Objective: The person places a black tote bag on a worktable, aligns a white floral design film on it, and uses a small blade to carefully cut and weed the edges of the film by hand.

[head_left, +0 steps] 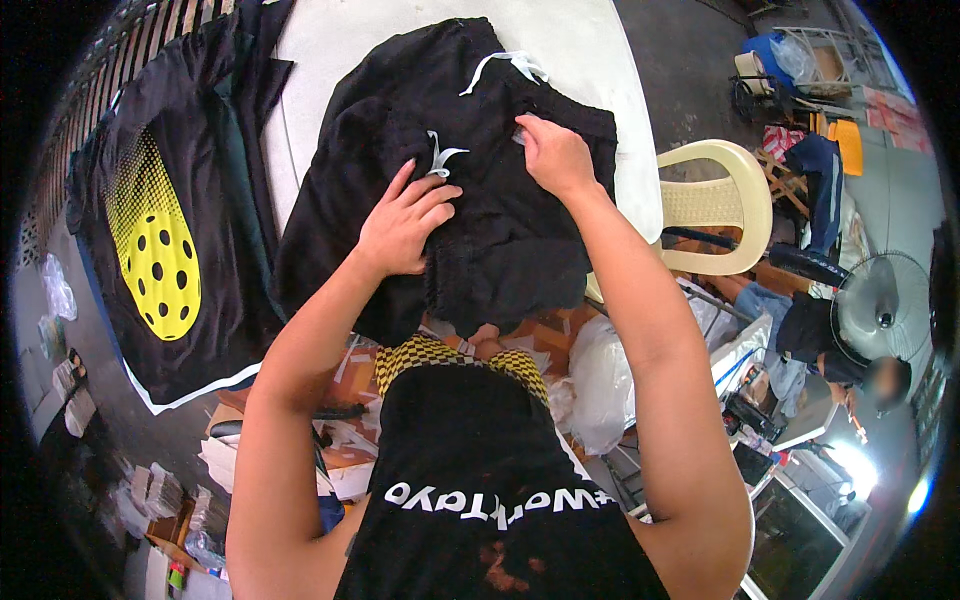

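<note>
Black shorts [350, 150] lie on the white table [580, 40], their dark layers overlapping, so I cannot tell whether there is one pair or more. One white drawstring [520, 66] shows near the far edge, and a second white drawstring [436, 160] lies closer to me. My left hand [408, 218] rests on the fabric, fingers spread, the tips just beside that nearer drawstring. Toward the gathered waistband on the right, my right hand [557, 155] pinches the shorts with thumb and forefinger. A small pale patch shows under its fingertips; what it is I cannot make out.
A black garment with a yellow perforated-ball print [160, 270] hangs over the table's left side. At right stand a cream plastic chair [745, 205] and a fan [880, 308]. Another person [815, 325] sits farther off at lower right. Clear plastic bags [603, 385] lie below the table.
</note>
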A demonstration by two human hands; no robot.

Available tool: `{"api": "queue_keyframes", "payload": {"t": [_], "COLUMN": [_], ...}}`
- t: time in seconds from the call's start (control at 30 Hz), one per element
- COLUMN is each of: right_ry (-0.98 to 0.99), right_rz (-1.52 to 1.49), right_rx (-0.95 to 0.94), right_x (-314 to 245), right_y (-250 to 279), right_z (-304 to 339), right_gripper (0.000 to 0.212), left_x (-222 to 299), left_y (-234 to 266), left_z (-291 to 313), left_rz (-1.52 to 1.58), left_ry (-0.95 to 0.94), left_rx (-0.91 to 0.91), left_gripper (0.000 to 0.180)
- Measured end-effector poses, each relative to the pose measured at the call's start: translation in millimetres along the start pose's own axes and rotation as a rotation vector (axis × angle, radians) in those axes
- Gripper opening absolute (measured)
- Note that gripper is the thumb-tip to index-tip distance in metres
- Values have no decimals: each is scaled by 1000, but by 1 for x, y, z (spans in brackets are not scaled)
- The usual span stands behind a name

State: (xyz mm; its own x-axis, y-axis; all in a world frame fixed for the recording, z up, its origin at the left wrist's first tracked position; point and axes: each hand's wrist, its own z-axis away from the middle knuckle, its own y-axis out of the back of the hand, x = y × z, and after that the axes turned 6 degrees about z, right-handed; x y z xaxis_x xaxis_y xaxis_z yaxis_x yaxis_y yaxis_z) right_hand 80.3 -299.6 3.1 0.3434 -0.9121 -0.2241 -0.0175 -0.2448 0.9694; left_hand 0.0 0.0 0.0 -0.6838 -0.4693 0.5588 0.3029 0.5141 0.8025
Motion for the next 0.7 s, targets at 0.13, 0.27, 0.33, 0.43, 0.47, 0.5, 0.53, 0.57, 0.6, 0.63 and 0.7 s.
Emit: {"api": "queue_keyframes", "payload": {"t": [0.13, 0.27, 0.33, 0.43, 0.47, 0.5, 0.53, 0.57, 0.6, 0.63, 0.7], "right_ry": [31, 88, 76, 74, 76, 64, 51, 39, 33, 26, 19], "right_rz": [74, 233, 279, 309, 313, 303, 293, 284, 285, 287, 313], "right_rx": [13, -34, -32, -42, -48, -24, 0, 24, 1, -21, -57], "right_x": [-17, -24, -23, -22, -21, -21, -21, -21, -23, -25, -30], "right_y": [3, 7, 6, 5, 5, 4, 3, 2, 2, 3, 6], "right_z": [-4, -11, -9, -4, -3, -1, 1, 2, 2, 1, -3], "right_gripper": [35, 36, 40, 45, 47, 49, 50, 52, 52, 53, 53], "left_x": [-5, -6, -1, 2, 3, 3, 4, 4, 4, 4, 4], "left_y": [6, 6, 4, 1, 1, 0, -1, -1, -1, -1, -1], "left_z": [3, 3, 0, -2, -3, -3, -4, -5, -4, -4, -3], "left_rz": [-19, -27, -16, -11, -12, -17, -21, -26, -28, -30, -38], "left_ry": [8, 6, 10, 11, 11, 11, 11, 11, 14, 17, 27], "left_rx": [-1, -3, 3, 9, 10, 9, 7, 6, 3, 1, -10], "left_gripper": [67, 69, 69, 68, 68, 68, 68, 68, 68, 68, 68]}}
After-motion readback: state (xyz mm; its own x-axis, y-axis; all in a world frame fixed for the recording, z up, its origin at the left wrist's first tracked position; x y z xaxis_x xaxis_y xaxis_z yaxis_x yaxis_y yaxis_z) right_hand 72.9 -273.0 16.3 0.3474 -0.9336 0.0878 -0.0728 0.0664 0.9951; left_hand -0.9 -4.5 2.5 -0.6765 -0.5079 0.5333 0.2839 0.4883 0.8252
